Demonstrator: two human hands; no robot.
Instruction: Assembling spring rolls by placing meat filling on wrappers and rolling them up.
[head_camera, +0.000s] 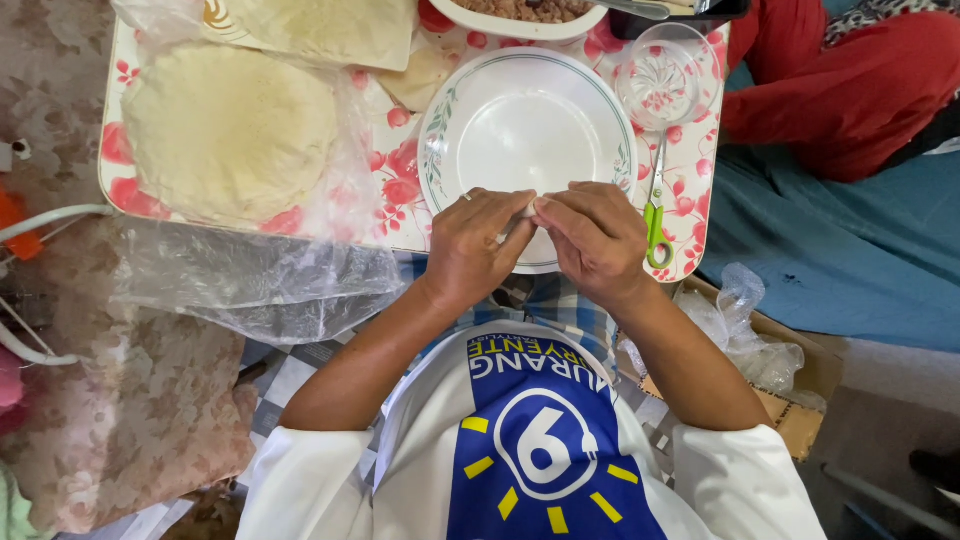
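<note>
Flat dough rounds (228, 130) lie in plastic on the tray (112, 180). Left hand (475, 245) and right hand (592, 238) pinch a small white dough piece (527, 208), grips closed, over the plate (525, 125). Scissors (656, 215) lie rightward.

A floral tray (690, 190) carries a white plate (520, 125), flatbreads (225, 130), glass bowl (665, 75)

Glossy ceramic plate (520, 120), clear glass bowl (665, 75), crinkled plastic wrap (250, 270), matt floury flatbread (228, 130)
</note>
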